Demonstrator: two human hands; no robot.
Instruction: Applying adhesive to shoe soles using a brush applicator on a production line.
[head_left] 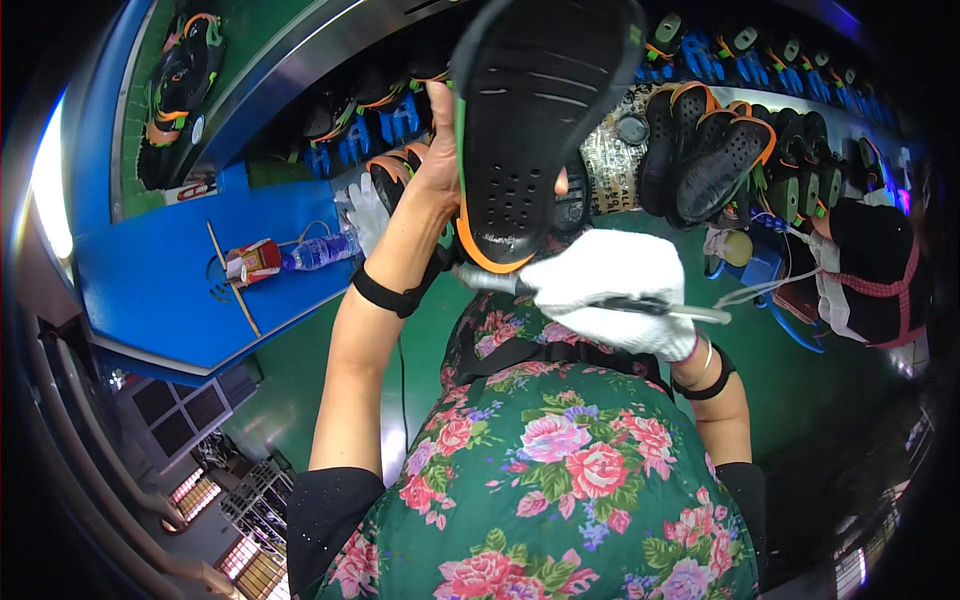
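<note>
A black shoe [540,120] is raised in front of me, its long flat face toward me, with small holes near the lower end and orange and green along the edge. My left hand [440,155], bare, grips it from the left side; most fingers are hidden behind. In a white knit glove, my right hand [615,285] is closed round a slim pen-like tool [705,313]. The tool's grey metal end [488,280] lies close to the shoe's orange lower edge; I cannot tell whether they touch. A light cable [760,292] runs off to the right.
Similar black shoes [715,165] stand clustered at right, beside a taped package [620,150]. Behind runs a rack of shoes on blue holders [695,60]. A blue table [150,290] at left bears a water bottle [320,252] and a red box [255,262]. A stool-like black seat [870,240] is at right.
</note>
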